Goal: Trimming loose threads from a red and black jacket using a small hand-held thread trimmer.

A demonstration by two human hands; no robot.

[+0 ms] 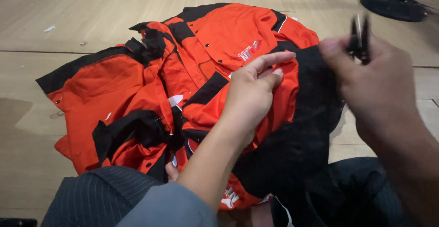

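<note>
A: Where does the black fabric panel (297,149) lie?

B: Over the person's lap, atop the heaped red-and-black jackets (183,85) on the wooden floor (68,16); its long axis runs from the lap up toward both hands.

A: Which hand is nearer?

B: The left hand (254,92) lies on the red cloth at the panel's left edge, index finger extended. The right hand (377,85), blurred, stands at its upper edge, pinching a small dark clipper-like tool (359,37).

Jacket (215,44): orange with black trim, crumpled and spread open across the floor and the person's lap; 1 black panel raised at the right. Clipper (359,37): small, black, blurred, pinched upright, just beside that panel's top edge.
</note>
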